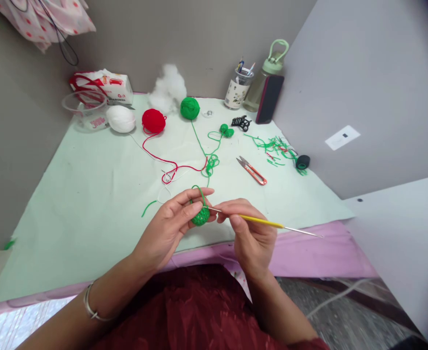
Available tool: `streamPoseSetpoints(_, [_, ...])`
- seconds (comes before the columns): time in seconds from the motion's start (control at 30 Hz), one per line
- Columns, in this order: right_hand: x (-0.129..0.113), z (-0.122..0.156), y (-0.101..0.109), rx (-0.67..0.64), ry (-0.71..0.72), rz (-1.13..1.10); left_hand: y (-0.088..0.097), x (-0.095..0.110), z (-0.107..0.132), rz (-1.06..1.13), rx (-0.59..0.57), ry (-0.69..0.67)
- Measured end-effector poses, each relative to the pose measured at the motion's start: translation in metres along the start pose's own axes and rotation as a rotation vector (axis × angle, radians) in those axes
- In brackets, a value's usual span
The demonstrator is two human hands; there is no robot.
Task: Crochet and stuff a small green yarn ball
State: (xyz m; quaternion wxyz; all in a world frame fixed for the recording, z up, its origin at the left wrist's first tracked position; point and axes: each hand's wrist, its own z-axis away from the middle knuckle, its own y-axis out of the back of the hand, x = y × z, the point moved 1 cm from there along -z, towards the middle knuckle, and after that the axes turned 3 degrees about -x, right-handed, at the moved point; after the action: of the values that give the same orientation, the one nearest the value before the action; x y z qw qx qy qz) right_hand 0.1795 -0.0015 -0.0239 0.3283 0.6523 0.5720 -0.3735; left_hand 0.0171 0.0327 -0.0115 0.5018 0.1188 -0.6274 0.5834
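Between the fingers of my left hand (pixel 177 214) is a small round green crochet piece (pixel 200 217), with green yarn looped over the raised index finger. My right hand (pixel 252 233) grips a yellow-handled crochet hook (pixel 261 221) like a pencil; its thin metal tip reaches left to the top of the crochet piece. Whether a loop sits on the tip is too small to tell. From the piece the yarn runs up through a loose tangle (pixel 211 165) to a green yarn ball (pixel 190 108). Orange thread snips (pixel 252 171) lie beyond my right hand.
A red yarn ball (pixel 154 121), a white yarn ball (pixel 121 119) and a clear plastic tub (pixel 86 114) stand back left, near white stuffing (pixel 169 87). At back right are a pencil cup (pixel 238 90), a bottle (pixel 255 92), a phone (pixel 270 99), a black claw clip (pixel 241 122) and green yarn scraps (pixel 275 146).
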Motion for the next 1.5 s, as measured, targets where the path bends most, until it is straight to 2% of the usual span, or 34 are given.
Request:
streamPoseSetpoints(0.2, [0.000, -0.001, 0.001, 0.020, 0.004, -0.013, 0.000, 0.002, 0.000, 0.013, 0.001, -0.004])
streamPoseSetpoints(0.47, [0.002, 0.000, -0.002, -0.015, 0.003, 0.074, -0.002, -0.004, 0.000, 0.035, -0.003, -0.027])
streamPoseSetpoints(0.77, [0.009, -0.006, -0.003, 0.071, -0.077, -0.110, 0.005, -0.001, 0.002, -0.112, -0.090, -0.038])
streamPoseSetpoints(0.87, [0.011, -0.007, -0.002, 0.054, -0.104, -0.172, 0.005, 0.001, 0.001, -0.151, -0.054, -0.061])
streamPoseSetpoints(1.03, [0.012, -0.008, -0.001, -0.046, -0.114, -0.190, -0.001, 0.004, 0.000, -0.191, -0.001, -0.081])
streamPoseSetpoints(1.23, [0.015, -0.006, 0.000, 0.011, -0.144, -0.199, -0.004, 0.006, 0.001, -0.282, 0.082, -0.128])
streamPoseSetpoints(1.5, [0.009, -0.011, 0.000, -0.009, -0.111, -0.296, -0.003, 0.007, 0.003, -0.349, 0.086, -0.145])
